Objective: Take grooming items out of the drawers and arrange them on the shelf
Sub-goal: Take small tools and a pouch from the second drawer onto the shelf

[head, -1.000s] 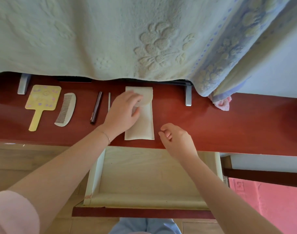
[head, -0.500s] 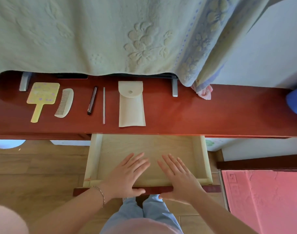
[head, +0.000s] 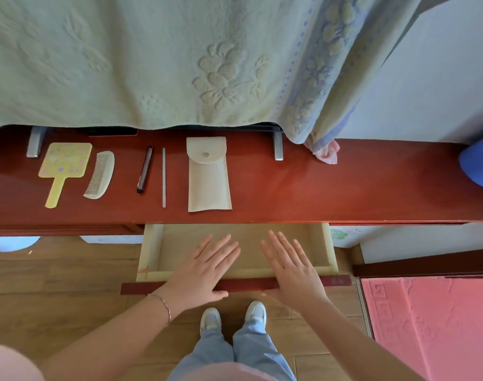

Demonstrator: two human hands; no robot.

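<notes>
2 hands flat, fingers straight, on drawer

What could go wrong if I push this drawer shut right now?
1. Both the left hand and the right hand stretch their fingers over the drawer front into its opening, so they may get pinched under the shelf edge.
2. The pouch lies near that edge; a jolt might nudge it off.

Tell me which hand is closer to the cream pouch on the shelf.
Left. The left hand lies on the drawer front almost straight below the cream pouch; the right hand lies on it further right.
</notes>
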